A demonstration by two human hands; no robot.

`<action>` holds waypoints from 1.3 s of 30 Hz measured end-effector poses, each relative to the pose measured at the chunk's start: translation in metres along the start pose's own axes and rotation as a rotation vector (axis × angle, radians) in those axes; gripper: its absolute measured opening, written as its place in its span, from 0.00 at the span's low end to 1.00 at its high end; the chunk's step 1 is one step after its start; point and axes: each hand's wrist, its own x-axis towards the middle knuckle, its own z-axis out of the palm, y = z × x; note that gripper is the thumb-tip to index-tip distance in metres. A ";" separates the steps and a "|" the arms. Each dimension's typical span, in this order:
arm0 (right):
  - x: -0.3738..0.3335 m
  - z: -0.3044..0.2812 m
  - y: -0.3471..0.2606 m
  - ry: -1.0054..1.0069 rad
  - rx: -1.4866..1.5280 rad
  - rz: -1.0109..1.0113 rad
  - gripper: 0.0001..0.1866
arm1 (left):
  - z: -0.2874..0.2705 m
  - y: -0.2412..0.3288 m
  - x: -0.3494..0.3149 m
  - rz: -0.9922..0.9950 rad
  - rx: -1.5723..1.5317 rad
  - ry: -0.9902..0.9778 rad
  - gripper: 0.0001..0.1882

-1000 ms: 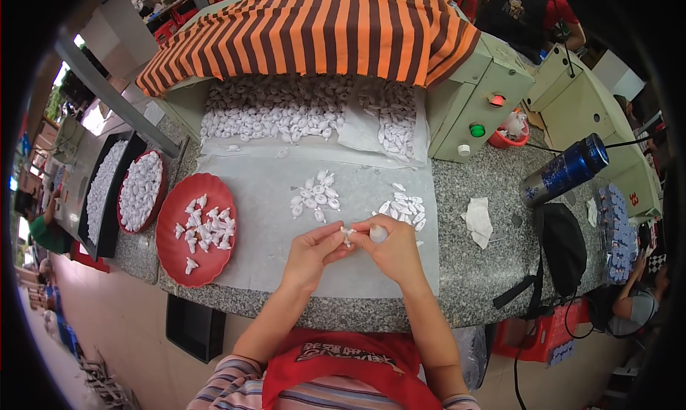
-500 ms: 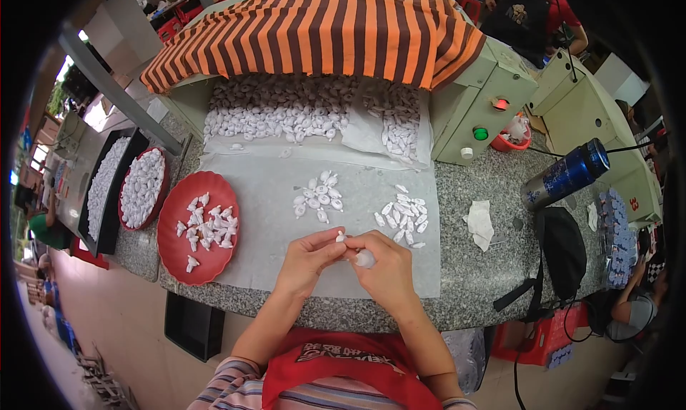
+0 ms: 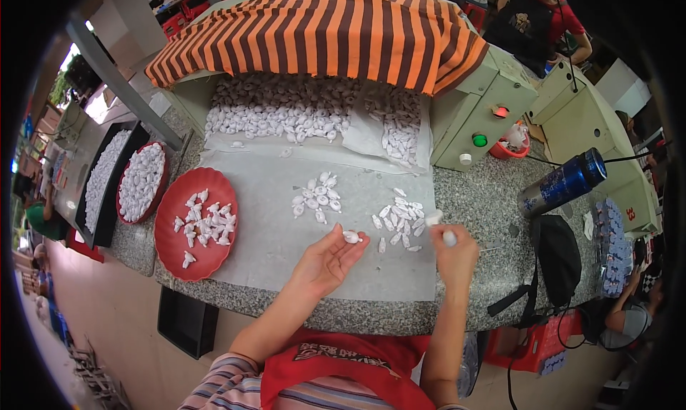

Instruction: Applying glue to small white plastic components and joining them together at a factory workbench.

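My left hand (image 3: 330,261) is palm up, with one small white figure piece (image 3: 351,236) held at its fingertips. My right hand (image 3: 457,256) is closed around a small white bottle (image 3: 449,238), its details blurred. A white wad (image 3: 433,218), tissue-like, shows at that hand's fingertips. Between the hands and the machine, rounded white pieces (image 3: 314,197) lie in a loose group on the pale sheet (image 3: 286,249). Slimmer white pieces (image 3: 401,217) lie just left of my right hand. Joined white pieces rest in the red scalloped dish (image 3: 166,231) on the left.
A machine (image 3: 475,113) under a striped cloth (image 3: 321,35) stands behind, many white pieces in its opening. A red bowl (image 3: 166,170) and a black tray (image 3: 107,228) hold more at left. A blue bottle (image 3: 564,183) and a black bag (image 3: 556,256) are on the right.
My hands have parted. The right one moved right with the white bottle, and the white tissue is gone from its spot on the counter. The left has turned palm up with the piece.
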 end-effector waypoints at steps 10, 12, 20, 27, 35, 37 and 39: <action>-0.055 0.049 -0.085 -0.081 0.318 -0.249 0.10 | 0.002 -0.017 -0.020 0.264 0.298 0.028 0.14; -0.054 0.044 -0.083 -0.152 0.342 -0.253 0.09 | 0.000 -0.014 -0.023 0.400 0.409 0.099 0.14; -0.001 -0.012 0.002 0.306 -0.134 -0.029 0.12 | -0.057 0.103 -0.045 1.424 1.516 0.755 0.19; 0.005 -0.012 0.006 0.317 -0.003 0.018 0.14 | -0.071 0.126 -0.043 1.458 1.930 1.179 0.20; -0.029 0.003 -0.040 -0.070 0.337 -0.032 0.23 | -0.043 0.060 0.027 1.038 1.934 0.695 0.11; -0.034 -0.001 -0.038 -0.092 0.320 -0.055 0.23 | -0.041 0.062 0.025 0.996 1.851 0.608 0.12; -0.038 -0.004 -0.040 -0.161 0.366 -0.067 0.23 | -0.035 0.062 0.019 0.953 1.771 0.523 0.14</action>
